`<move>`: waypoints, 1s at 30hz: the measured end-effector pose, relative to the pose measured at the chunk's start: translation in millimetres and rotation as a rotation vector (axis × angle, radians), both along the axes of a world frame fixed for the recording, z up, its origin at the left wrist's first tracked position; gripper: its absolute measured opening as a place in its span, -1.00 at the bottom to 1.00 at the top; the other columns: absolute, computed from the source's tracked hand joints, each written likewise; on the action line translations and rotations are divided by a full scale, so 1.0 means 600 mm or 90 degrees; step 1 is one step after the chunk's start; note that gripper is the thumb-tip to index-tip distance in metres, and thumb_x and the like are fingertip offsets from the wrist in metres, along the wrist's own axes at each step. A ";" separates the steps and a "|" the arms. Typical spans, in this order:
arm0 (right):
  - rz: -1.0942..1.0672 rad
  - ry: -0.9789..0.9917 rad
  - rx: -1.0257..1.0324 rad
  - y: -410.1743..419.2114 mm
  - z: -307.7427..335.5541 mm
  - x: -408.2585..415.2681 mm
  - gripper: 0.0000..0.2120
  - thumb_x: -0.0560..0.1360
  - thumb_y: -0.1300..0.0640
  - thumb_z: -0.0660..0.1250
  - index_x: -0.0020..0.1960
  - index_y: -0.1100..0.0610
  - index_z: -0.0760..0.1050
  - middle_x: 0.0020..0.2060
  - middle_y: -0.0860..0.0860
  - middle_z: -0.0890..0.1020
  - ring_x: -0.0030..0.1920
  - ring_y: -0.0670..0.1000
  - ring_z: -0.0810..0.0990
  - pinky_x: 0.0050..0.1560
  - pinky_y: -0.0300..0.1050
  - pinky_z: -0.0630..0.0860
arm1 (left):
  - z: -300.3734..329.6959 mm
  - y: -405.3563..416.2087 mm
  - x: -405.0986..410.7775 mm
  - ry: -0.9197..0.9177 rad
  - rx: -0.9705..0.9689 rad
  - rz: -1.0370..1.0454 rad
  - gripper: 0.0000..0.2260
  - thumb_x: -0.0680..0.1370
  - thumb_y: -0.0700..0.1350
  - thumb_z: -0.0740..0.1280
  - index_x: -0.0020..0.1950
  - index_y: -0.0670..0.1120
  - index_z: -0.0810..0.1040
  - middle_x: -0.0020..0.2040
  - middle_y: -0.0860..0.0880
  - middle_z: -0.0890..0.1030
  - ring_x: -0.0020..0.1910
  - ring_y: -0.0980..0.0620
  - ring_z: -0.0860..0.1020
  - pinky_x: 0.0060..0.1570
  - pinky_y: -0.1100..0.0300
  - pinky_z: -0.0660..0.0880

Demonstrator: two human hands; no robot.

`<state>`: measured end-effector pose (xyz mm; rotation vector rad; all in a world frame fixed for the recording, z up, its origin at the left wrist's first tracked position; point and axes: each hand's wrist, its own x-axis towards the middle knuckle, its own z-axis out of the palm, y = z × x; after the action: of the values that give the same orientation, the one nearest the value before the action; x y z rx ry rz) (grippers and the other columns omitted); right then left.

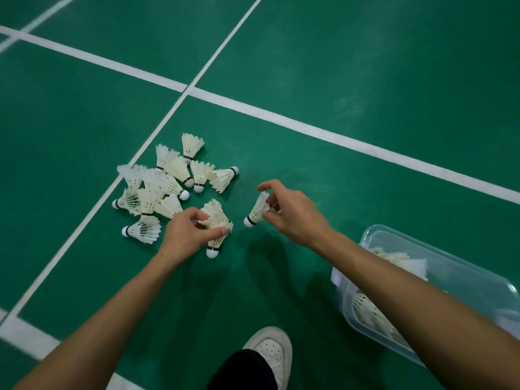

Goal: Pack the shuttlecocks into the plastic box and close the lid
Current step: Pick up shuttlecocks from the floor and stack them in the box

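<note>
A pile of several white feather shuttlecocks (166,187) lies on the green court floor, left of centre. My left hand (187,229) pinches the feathers of shuttlecocks (216,223) stacked one in another, cork end down. My right hand (292,212) pinches one shuttlecock (256,211) by its feather skirt, cork pointing down-left, just off the floor. The clear plastic box (439,257) stands open at the lower right, partly behind my right forearm, with several shuttlecocks (371,313) inside. No lid is in view.
White court lines (281,114) cross the green floor. My white shoe (273,350) and dark trouser leg are at the bottom centre, between my arms. White paper or cloth shows at the box's near wall.
</note>
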<state>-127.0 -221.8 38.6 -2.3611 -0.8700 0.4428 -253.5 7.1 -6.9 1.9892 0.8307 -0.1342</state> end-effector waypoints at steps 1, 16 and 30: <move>-0.018 0.006 0.031 -0.020 0.013 -0.004 -0.54 0.56 0.14 0.45 0.41 -0.04 0.40 0.07 -0.04 0.70 0.05 0.10 0.68 0.05 0.19 0.63 | 0.016 -0.019 -0.004 -0.033 -0.015 -0.011 -0.52 0.26 0.10 0.74 -0.04 -0.08 0.60 -0.11 -0.02 0.75 -0.13 -0.03 0.70 -0.05 0.00 0.63; -0.391 -0.047 0.248 -0.437 0.153 -0.083 -0.57 0.53 0.16 0.54 0.34 0.01 0.52 -0.10 -0.07 0.64 -0.10 -0.08 0.68 0.04 0.01 0.69 | 0.197 -0.359 0.060 -0.238 -0.079 -0.318 -0.55 0.33 0.12 0.68 0.07 -0.01 0.59 -0.07 -0.01 0.74 -0.15 -0.05 0.73 -0.06 -0.03 0.71; -0.452 -0.141 -0.028 -0.549 0.063 -0.157 -0.57 0.52 0.07 0.53 0.32 -0.10 0.46 -0.08 -0.14 0.67 -0.12 0.03 0.71 -0.07 0.13 0.67 | 0.174 -0.465 0.059 -0.265 -0.075 -0.355 -0.62 0.40 -0.03 0.66 0.09 -0.07 0.59 0.00 0.03 0.70 -0.13 0.01 0.73 -0.14 0.15 0.71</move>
<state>-221.5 -551.1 76.2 -2.5868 -0.0670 -0.0932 -218.0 -271.9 97.4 1.9914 -0.0064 -0.0802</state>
